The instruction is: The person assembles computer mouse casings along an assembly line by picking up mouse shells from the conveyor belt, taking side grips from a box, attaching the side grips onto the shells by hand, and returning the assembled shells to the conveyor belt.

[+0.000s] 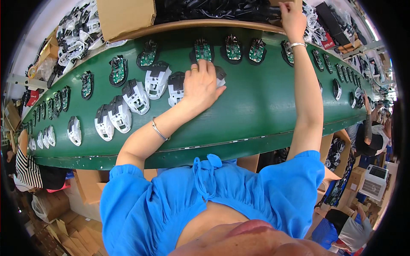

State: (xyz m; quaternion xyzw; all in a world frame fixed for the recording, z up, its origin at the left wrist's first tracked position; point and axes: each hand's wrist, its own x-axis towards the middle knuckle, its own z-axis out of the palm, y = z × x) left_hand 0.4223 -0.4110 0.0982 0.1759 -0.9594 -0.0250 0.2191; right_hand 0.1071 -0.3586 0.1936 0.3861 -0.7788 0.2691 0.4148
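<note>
My left hand (201, 86) rests over the white-and-black computer mouse shells (176, 87) in the middle of the green belt. Its fingers stretch forward and its thumb points off to the right, partly covering another shell (220, 76). Ahead of its fingertips lies a black mouse base with a green circuit board (202, 50). My right hand (294, 21) reaches to the far side, at the edge of a cardboard box (205, 24) filled with black cable-like parts (222, 12). The fingers there are bent together at the black parts, and what they grip is not clear.
More mouse bases with boards (233, 49) line the far side of the belt (256, 102). White shells (119, 114) stand in a row at left. Piles of shells (79, 34) lie beyond the belt. Co-workers (30, 166) sit at both sides, with open cartons (87, 187) below.
</note>
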